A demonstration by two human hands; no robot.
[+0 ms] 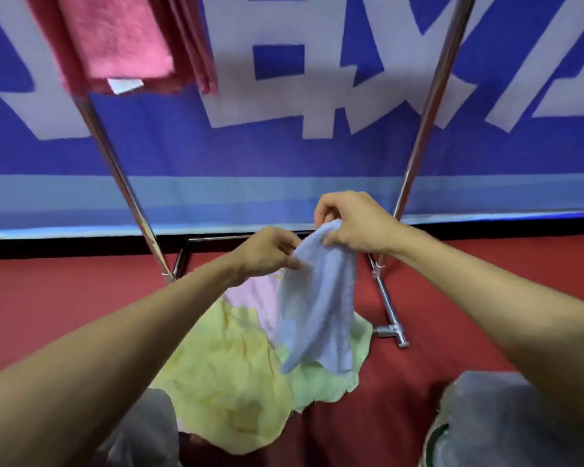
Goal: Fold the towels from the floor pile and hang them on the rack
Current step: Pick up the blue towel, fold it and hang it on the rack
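Knees [506,419] frame the floor pile [230,372]. Above it, right hand [354,224] pinches the light-blue towel [317,308] at its top edge; left hand [267,254] pinches its side. Pink towels [115,38] hang on the rack [429,106].

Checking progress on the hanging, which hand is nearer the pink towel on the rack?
Left. The left hand is below and right of the pink towel; the right hand is farther right, pinching the blue towel.

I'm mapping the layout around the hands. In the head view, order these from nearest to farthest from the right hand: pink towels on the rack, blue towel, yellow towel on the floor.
1. blue towel: pinched in the right hand.
2. yellow towel: below, lower left, on the floor pile.
3. pink towels: hanging upper left.
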